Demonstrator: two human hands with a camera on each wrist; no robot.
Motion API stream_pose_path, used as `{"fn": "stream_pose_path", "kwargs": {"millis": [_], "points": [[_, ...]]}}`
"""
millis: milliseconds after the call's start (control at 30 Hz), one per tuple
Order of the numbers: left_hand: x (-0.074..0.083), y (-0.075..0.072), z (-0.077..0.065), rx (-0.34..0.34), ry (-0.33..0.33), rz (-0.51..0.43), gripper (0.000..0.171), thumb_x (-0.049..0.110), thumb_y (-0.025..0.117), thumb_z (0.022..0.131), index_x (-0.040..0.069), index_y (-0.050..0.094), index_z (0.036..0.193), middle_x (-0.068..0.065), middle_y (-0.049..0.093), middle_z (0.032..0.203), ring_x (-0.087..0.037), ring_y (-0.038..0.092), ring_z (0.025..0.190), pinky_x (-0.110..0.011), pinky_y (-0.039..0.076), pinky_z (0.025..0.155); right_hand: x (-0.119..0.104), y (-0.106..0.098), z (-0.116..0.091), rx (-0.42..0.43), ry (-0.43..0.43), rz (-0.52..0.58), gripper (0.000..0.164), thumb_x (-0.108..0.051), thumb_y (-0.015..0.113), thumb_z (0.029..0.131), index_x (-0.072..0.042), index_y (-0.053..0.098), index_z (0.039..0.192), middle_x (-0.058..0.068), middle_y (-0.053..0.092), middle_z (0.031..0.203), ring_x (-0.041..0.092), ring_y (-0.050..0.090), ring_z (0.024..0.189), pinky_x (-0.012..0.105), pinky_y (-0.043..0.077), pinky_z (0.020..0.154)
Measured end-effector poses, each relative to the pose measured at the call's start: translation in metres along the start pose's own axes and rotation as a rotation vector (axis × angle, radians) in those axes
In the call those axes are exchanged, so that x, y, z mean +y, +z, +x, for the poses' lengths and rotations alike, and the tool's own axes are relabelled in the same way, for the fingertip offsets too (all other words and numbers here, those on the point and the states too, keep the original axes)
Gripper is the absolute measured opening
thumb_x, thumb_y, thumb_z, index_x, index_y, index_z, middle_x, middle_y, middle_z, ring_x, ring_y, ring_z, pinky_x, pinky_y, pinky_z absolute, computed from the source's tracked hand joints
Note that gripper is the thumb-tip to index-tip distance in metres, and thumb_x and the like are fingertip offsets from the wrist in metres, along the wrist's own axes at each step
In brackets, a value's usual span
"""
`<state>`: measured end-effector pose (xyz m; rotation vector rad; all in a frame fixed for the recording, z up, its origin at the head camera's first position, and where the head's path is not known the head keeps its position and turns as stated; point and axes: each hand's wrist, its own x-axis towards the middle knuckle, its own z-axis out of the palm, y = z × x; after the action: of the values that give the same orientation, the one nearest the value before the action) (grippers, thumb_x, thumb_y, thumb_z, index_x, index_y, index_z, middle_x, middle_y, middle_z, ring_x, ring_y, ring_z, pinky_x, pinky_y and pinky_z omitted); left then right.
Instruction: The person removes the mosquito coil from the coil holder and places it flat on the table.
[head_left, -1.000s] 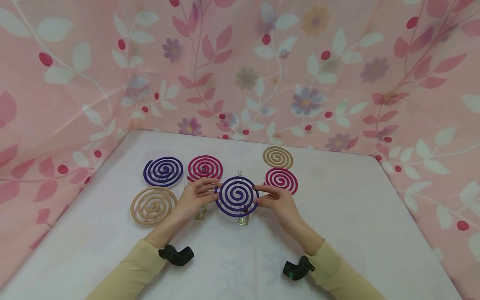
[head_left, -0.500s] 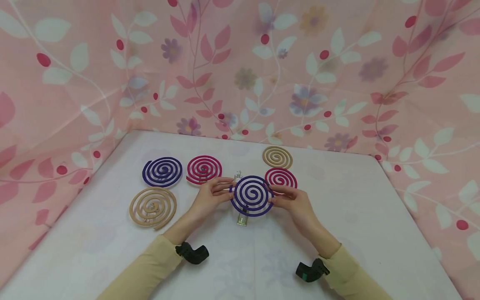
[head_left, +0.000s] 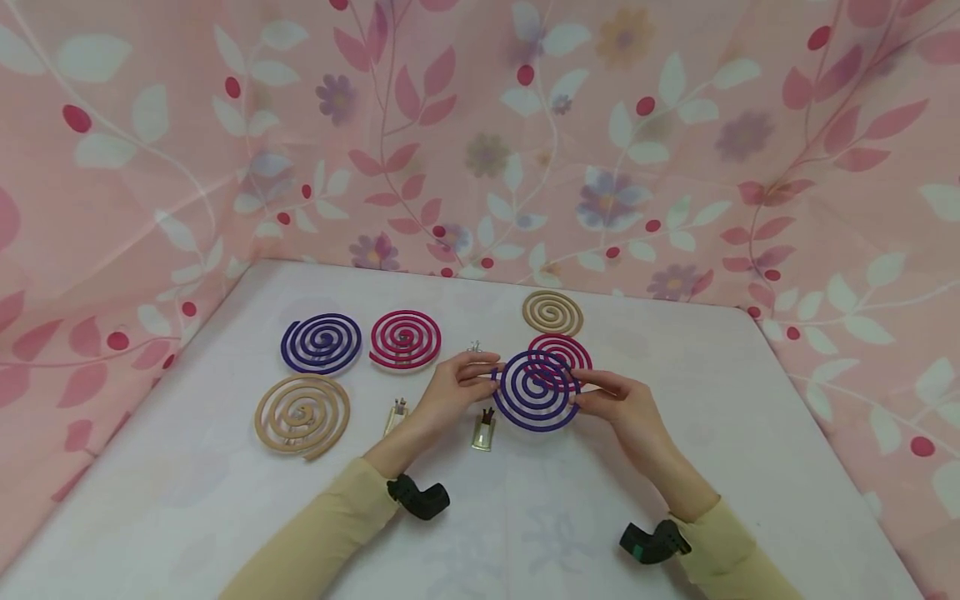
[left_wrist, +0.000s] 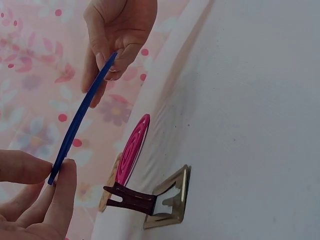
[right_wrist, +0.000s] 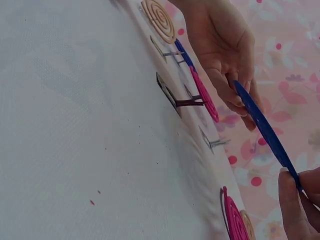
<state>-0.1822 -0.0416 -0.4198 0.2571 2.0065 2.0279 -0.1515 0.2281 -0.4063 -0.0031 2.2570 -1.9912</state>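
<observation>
Both hands hold a dark blue mosquito coil (head_left: 537, 385) up over the table, its flat face toward the head camera. My left hand (head_left: 459, 383) pinches its left edge between thumb and fingers, while my right hand (head_left: 628, 410) pinches the right edge. Edge-on, the coil (left_wrist: 75, 125) shows as a thin, slightly bowed strip in the left wrist view. Behind it a pink coil (head_left: 573, 343) is partly covered. Below my left hand stands a small metal coil stand (head_left: 483, 434) with dark upright prongs.
At left, a blue coil (head_left: 322, 342), a pink coil (head_left: 405, 338) and a beige coil (head_left: 302, 413) sit over stands. Another stand (head_left: 395, 417) is partly behind my left forearm; one more (head_left: 476, 346) is farther back. A beige coil (head_left: 552, 312) lies at the back right.
Both hands have carried the blue coil to the right, from over the metal stand to in front of the pink coil. The stand with dark prongs is now uncovered.
</observation>
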Motion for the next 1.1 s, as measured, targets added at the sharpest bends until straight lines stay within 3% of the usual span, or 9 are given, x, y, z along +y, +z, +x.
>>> {"fn": "stream_pose_path", "kwargs": {"millis": [133,333,500,933,1100], "points": [[0.002,0.006,0.004,-0.013,0.008,-0.015,0.043,-0.002,0.060,0.097,-0.002,0.052,0.139,-0.020,0.062,0.135,-0.031,0.063,0.121,-0.034,0.056,0.095,0.001,-0.007,0.000,-0.009,-0.003,0.013,0.044,-0.002,0.068,0.092,0.008,0.057,0.133,0.010,0.073,0.110,0.011,0.071,0.090,0.028,0.059,0.086],[-0.002,0.008,0.007,0.024,0.013,-0.018,0.040,-0.003,0.059,0.096,-0.004,0.053,0.136,-0.020,0.063,0.132,-0.031,0.064,0.119,-0.034,0.057,0.094,0.004,-0.010,0.004,-0.032,-0.007,0.004,0.044,-0.004,0.067,0.093,0.008,0.056,0.134,0.019,0.066,0.123,0.011,0.071,0.093,0.028,0.059,0.087],[-0.004,0.011,0.008,0.009,0.021,-0.014,0.041,-0.002,0.060,0.096,-0.002,0.053,0.137,-0.020,0.062,0.134,-0.032,0.063,0.120,-0.035,0.057,0.095,0.008,-0.014,0.005,-0.019,0.008,-0.013,0.042,-0.003,0.065,0.094,0.008,0.057,0.134,0.024,0.061,0.129,0.010,0.070,0.092,0.027,0.059,0.086],[-0.009,0.012,0.008,0.008,0.004,0.026,0.041,-0.002,0.062,0.095,-0.003,0.054,0.135,-0.019,0.065,0.131,-0.031,0.064,0.119,-0.033,0.056,0.095,0.015,-0.017,0.007,-0.008,0.021,-0.016,0.041,0.002,0.062,0.094,0.009,0.056,0.134,0.021,0.062,0.129,0.009,0.070,0.092,0.030,0.059,0.087],[-0.014,0.012,0.011,-0.015,-0.001,0.040,0.040,-0.004,0.062,0.094,-0.004,0.055,0.133,-0.021,0.063,0.132,-0.032,0.065,0.118,-0.033,0.056,0.095,0.019,-0.019,0.008,0.005,0.013,-0.024,0.040,0.002,0.063,0.094,0.009,0.057,0.133,0.027,0.062,0.127,0.009,0.071,0.089,0.030,0.060,0.085]]}}
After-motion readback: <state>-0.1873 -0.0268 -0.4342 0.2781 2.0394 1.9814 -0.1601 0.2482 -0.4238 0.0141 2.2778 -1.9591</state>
